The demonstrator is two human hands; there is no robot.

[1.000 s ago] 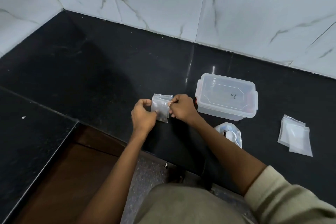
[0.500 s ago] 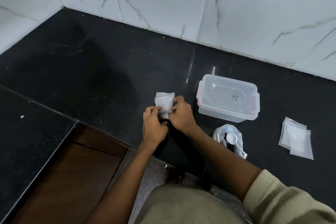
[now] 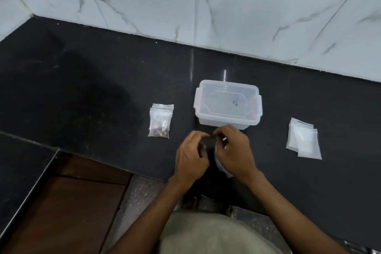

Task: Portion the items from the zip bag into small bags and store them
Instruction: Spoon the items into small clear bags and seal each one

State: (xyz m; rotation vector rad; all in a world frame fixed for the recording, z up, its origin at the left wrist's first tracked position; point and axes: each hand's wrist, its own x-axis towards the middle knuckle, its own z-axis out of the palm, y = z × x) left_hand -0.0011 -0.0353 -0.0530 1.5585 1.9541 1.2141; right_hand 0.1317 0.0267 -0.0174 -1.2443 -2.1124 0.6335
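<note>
Two small clear bags (image 3: 159, 123) with dark and yellow bits inside lie stacked on the black counter (image 3: 103, 88), left of my hands. My left hand (image 3: 189, 156) and my right hand (image 3: 235, 150) meet in front of the lidded clear plastic container (image 3: 226, 105). Their fingertips pinch the top edge of the clear zip bag (image 3: 221, 166), which is mostly hidden under my right hand. The image is blurred there, and a white bit shows by my right fingers. A pile of empty small bags (image 3: 303, 140) lies to the right.
White marble-patterned wall tiles (image 3: 226, 6) close off the back of the counter. The counter's front edge steps down at the left to a brown cabinet top (image 3: 72, 202). My beige clothing fills the bottom middle.
Both hands have let go of the filled small bag, which now lies on the counter with another. They have moved right and nearer, onto the zip bag. The camera has shifted.
</note>
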